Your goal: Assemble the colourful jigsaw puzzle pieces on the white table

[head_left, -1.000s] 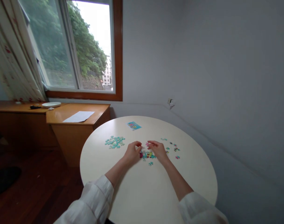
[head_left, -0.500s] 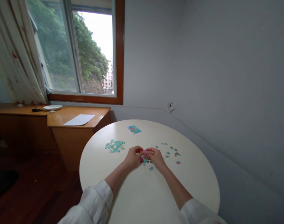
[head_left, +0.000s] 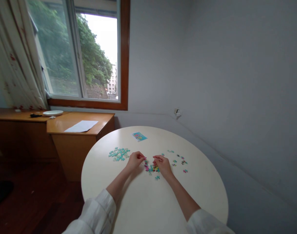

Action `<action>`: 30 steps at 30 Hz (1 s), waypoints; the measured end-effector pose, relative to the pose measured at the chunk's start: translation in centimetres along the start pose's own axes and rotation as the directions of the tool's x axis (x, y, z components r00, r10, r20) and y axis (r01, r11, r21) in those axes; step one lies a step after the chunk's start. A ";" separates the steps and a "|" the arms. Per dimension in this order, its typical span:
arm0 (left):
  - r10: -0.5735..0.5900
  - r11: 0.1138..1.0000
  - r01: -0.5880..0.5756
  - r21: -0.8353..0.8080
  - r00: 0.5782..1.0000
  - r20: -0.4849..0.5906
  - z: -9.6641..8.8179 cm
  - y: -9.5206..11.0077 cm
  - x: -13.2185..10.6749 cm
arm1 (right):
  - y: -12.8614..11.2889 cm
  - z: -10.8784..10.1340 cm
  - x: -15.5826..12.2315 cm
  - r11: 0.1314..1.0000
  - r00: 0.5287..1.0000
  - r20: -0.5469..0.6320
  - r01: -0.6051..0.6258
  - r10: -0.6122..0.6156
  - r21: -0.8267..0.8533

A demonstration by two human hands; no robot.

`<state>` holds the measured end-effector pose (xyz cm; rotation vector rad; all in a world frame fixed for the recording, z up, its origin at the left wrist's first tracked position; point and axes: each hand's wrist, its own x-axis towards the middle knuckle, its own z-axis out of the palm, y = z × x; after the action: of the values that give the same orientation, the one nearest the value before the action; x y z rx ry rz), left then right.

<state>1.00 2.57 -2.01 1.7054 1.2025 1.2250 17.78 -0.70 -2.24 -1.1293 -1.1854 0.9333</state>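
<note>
Both hands are over a white round table, on either side of a small cluster of joined jigsaw pieces [head_left: 151, 169] in pink, teal and yellow. My left hand [head_left: 135, 160] is at the cluster's upper left, thumb and fingertips pinched on a small pink puzzle piece [head_left: 145, 158]. To the upper right of the cluster, my right hand [head_left: 163, 165] has its thumb and index finger together; whatever they hold is too small to make out. A loose teal puzzle piece [head_left: 157, 177] lies just below the cluster.
A pile of teal puzzle pieces [head_left: 119, 154] lies left on the table [head_left: 138, 201]. Several scattered pieces [head_left: 182, 162] lie to the right. A blue picture card [head_left: 139, 136] rests toward the back. Beyond stands a wooden desk [head_left: 105, 120] bearing white paper [head_left: 82, 126] and a plate [head_left: 53, 113].
My hands, which met above the cluster, have drawn apart, uncovering more of the joined pieces between them. The view has shifted slightly.
</note>
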 end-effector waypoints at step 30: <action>-0.105 0.988 0.072 0.140 0.965 0.240 -0.9 1.7 -1.0 | 0.3 -0.1 -0.6 0.943 0.990 0.099 0.130 -0.104 -0.306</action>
<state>0.52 1.08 -0.49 1.8170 1.2131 0.8671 17.82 -1.26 -2.66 -1.2634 -1.4886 0.7215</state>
